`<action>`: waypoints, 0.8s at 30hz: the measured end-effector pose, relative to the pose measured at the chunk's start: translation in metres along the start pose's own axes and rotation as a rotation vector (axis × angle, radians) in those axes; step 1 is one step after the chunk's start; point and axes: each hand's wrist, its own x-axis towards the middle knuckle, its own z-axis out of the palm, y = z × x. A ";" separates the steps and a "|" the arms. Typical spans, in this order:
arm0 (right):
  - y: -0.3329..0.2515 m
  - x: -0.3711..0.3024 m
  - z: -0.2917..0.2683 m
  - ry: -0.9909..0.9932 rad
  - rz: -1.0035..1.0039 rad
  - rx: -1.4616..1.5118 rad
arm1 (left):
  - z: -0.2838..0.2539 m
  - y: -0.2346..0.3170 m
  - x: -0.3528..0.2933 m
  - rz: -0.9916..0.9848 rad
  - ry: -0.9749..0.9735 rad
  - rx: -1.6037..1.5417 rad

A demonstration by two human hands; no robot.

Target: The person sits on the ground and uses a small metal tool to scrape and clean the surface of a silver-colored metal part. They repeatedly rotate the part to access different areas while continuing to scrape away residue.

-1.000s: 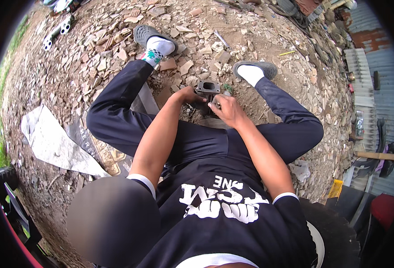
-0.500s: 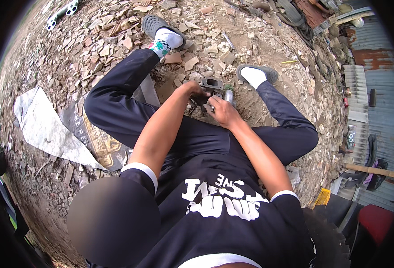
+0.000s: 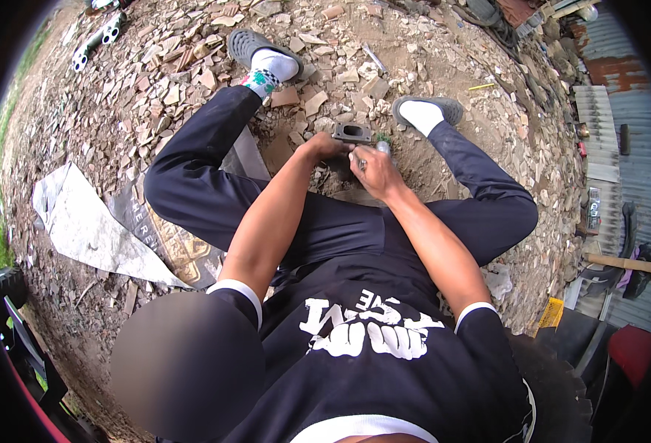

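Between my spread legs, on the rubble, stands a metal engine part (image 3: 353,133) with a flat flange and an oval opening facing up. My left hand (image 3: 327,146) is closed at the part's near left side, just below the flange, its fingertips partly hidden. Close against it, my right hand (image 3: 377,171) has its fingers curled in, thumb side toward the left hand. A small greyish bit shows at its fingers, too small to name. Past the right hand's knuckles a silvery rounded piece (image 3: 384,148) of the part peeks out. The hands cover the rest.
Broken tile rubble (image 3: 192,66) covers the ground. A white sheet (image 3: 81,214) and a dark printed sheet (image 3: 144,221) lie at the left. My shoes (image 3: 262,48) flank the part ahead. Corrugated metal sheeting (image 3: 639,148) and a bamboo pole (image 3: 624,263) are at the right.
My right hand has moved slightly up and closer to my left hand, hiding more of the silvery piece. The left hand stays by the flange. The whole view has shifted a little.
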 end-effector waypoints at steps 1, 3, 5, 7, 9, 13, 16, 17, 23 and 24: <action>0.003 0.000 -0.003 0.022 0.018 -0.080 | 0.002 0.012 -0.007 -0.052 -0.014 -0.048; 0.010 0.004 -0.006 0.053 0.244 0.096 | 0.005 -0.001 0.005 0.001 -0.005 -0.226; 0.023 0.008 -0.011 0.202 0.512 0.299 | 0.004 0.015 -0.001 0.076 0.063 -0.281; 0.055 0.013 -0.017 0.398 0.628 0.411 | 0.001 0.049 -0.021 0.082 0.091 -0.354; 0.074 0.023 -0.028 0.586 0.653 0.647 | 0.006 0.035 0.011 0.152 0.199 -0.292; 0.097 0.015 -0.046 0.762 0.723 0.639 | 0.017 0.065 0.002 0.319 0.371 0.098; 0.104 0.005 -0.040 0.818 0.691 0.607 | 0.015 0.067 0.008 0.245 0.372 0.106; 0.105 0.002 -0.038 0.825 0.685 0.569 | 0.014 0.066 0.009 0.236 0.393 0.117; 0.095 0.000 -0.039 0.250 0.953 0.051 | 0.020 0.073 0.016 0.111 0.351 0.024; 0.088 0.000 -0.037 0.146 0.961 -0.020 | 0.020 0.072 0.017 0.096 0.337 0.013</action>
